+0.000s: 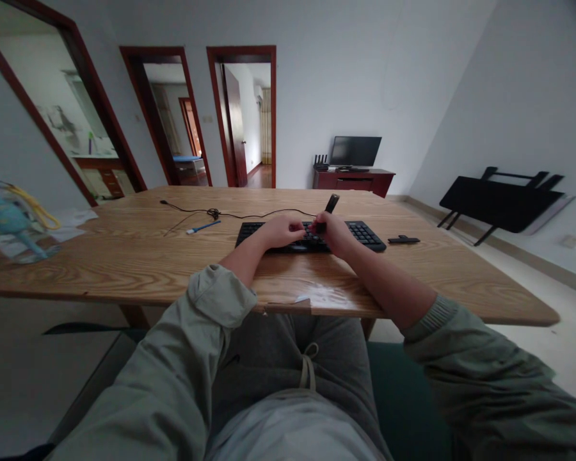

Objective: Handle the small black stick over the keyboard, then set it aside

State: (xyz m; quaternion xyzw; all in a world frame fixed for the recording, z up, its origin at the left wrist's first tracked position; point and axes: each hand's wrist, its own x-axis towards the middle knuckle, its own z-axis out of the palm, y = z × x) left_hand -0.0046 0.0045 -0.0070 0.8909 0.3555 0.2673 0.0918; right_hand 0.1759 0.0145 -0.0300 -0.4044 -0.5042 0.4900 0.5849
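- Keyboard (pixel 369 235): black, lying flat on the wooden table (pixel 148 272), centre of frame; its middle part is hidden by the two hands.
- Left hand (pixel 282 230): over the keyboard, just left of the other hand, fingers curled and bent inward. Cannot tell whether it grips anything, or whether it touches the keys.
- Right hand (pixel 333 234): over the keyboard, right of centre, closed around a dark stick (pixel 333 203). The stick's upper end pokes out above the fist, leaning to the upper right; lower end hidden by the fingers.
- Hands near each other, a small gap between them with keys showing.
- Cable (pixel 264 214): thin, black, behind the keyboard, running left across the table to a small bundle, then on to a plug end.
- Blue brush (pixel 204 226): pale head at its left end, lying left of the keyboard, apart from it.
- Black piece (pixel 404 240): small, flat on the table, just right of the keyboard.
- Far left of frame: blue toy (pixel 2 208) with papers (pixel 77 224) beside it.
- Upper right of centre: dark television screen (pixel 356 151) on a red-brown cabinet (pixel 386 182).
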